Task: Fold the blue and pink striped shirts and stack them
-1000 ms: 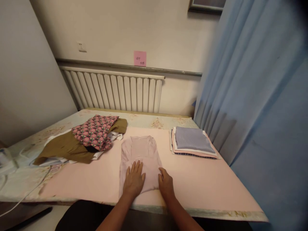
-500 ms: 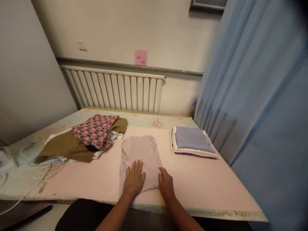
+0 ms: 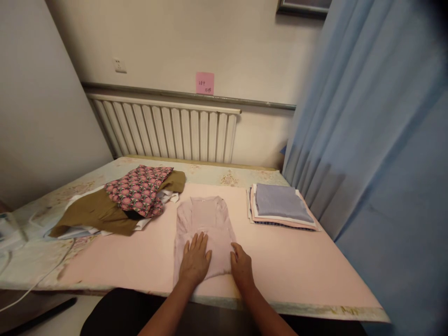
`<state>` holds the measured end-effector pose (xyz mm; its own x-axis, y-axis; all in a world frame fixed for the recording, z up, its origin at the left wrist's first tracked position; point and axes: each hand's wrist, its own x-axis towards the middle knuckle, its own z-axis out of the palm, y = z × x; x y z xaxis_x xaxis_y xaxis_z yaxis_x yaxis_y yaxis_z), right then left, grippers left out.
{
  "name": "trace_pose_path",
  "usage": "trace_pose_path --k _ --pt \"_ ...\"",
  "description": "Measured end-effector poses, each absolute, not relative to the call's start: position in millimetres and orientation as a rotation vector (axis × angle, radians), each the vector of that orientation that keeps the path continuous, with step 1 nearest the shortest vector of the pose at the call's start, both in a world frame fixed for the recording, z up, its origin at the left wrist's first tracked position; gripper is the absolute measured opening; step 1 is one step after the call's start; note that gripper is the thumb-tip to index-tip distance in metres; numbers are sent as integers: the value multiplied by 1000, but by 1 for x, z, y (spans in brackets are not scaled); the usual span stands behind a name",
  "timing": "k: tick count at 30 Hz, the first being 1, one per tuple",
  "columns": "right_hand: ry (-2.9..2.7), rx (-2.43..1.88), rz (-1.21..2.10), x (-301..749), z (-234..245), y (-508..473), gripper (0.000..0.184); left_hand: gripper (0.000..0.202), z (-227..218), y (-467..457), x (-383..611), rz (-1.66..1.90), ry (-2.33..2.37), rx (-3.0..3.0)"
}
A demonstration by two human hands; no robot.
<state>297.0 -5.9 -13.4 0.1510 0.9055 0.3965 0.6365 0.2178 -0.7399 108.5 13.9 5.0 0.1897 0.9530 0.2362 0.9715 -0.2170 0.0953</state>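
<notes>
A pale pink garment [image 3: 205,219] lies folded lengthwise on the pink pad [image 3: 297,266], its neckline pointing away from me. My left hand [image 3: 194,261] rests flat on its lower part, fingers spread. My right hand [image 3: 241,267] lies at the garment's lower right edge, palm down, fingers together on the cloth. Neither hand holds anything.
A loose heap of clothes [image 3: 119,205], olive, floral and white, sits at the left. A neat folded stack [image 3: 282,205] is at the right. A white cord [image 3: 38,277] trails over the table's left end. A radiator [image 3: 164,133] runs behind, a blue curtain [image 3: 367,140] hangs close on the right.
</notes>
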Motion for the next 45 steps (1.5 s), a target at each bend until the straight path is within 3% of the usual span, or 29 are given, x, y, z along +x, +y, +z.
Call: trace_pose_path --k 45 --pt "-1588 -1517 384 297 -14 -5 38 54 11 10 109 -397 -1910 -2364"
